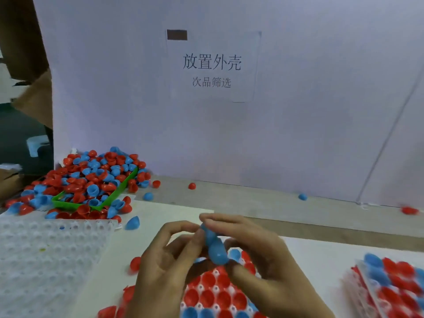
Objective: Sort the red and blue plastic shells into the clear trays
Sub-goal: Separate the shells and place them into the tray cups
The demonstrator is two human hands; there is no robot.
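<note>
While both our left hand [169, 253] and right hand [257, 255] pinch the nested blue plastic shells [214, 246] just above the half-filled clear tray [213, 292], we're mid-separation; next, seat one in a free pocket.

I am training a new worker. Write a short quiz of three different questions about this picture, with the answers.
1. True or false: both hands hold blue shells.
2. Which holds the loose pile of shells? A) green bin B) cardboard box C) metal bowl
3. Fill in: the tray under the hands has red and ____ shells in it.

Key
1. True: the left hand and right hand pinch them together.
2. A
3. blue
</note>
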